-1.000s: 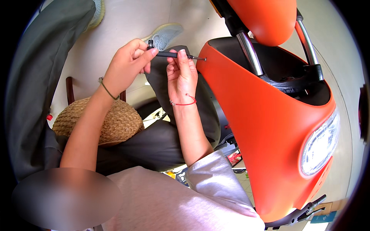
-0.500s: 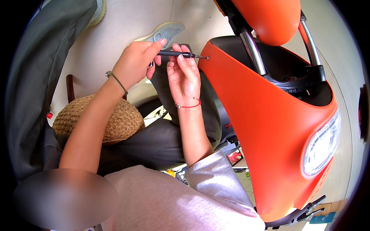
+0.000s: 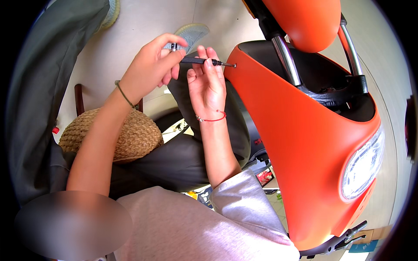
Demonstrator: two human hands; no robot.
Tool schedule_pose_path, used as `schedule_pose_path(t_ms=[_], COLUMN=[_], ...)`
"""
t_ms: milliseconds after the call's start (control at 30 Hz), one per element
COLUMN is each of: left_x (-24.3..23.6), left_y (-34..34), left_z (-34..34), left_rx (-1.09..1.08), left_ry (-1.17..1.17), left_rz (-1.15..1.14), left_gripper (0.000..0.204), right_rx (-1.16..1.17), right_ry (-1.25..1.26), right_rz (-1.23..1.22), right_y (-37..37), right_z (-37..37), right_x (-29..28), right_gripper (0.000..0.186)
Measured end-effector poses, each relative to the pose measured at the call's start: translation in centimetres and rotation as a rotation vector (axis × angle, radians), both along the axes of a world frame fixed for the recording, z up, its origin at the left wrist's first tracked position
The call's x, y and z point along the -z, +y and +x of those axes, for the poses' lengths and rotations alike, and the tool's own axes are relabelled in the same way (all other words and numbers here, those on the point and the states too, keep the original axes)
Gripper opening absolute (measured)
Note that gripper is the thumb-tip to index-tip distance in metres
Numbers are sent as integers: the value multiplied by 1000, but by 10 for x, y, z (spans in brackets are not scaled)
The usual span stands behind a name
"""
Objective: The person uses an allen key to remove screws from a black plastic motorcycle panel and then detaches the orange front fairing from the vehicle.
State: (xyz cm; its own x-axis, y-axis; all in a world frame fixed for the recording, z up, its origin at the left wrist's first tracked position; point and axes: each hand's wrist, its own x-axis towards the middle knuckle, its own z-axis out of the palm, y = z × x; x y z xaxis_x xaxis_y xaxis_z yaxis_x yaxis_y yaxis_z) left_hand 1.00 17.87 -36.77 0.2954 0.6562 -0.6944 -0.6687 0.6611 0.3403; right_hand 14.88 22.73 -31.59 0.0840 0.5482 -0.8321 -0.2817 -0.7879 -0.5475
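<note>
Head view is showing the left hand gripping a screwdriver while the right hand, fingers loosely open, is steadying its shaft against the orange scooter panel, likely needing steady turning.
</note>
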Motion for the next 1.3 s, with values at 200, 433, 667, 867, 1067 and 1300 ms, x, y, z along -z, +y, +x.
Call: schedule_pose_path(t_ms=[200, 433, 667, 867, 1067, 1300], left_x=[3, 3, -5, 2, 6, -10], left_y=[-6, -14, 6, -4, -4, 18], left_z=[15, 21, 2, 19, 15, -15], left_rx=[-21, -72, 167, -209, -205, 535], left_ry=[-3, 338, -66, 229, 170, 266], left_rz=[-80, 203, -150, 156, 214, -72], left_gripper=[31, 25, 30, 29, 29, 28], right_rx=[-88, -108, -130, -100, -95, -79], right_ry=[24, -146, 36, 44, -39, -19], right_rz=[-1, -42, 4, 45, -4, 29], right_y=[0, -1, 0, -1, 0, 3], right_z=[22, 19, 27, 29, 21, 18], right_x=[15, 17, 7, 19, 14, 2], right_gripper=[14, 14, 27, 10, 11, 27])
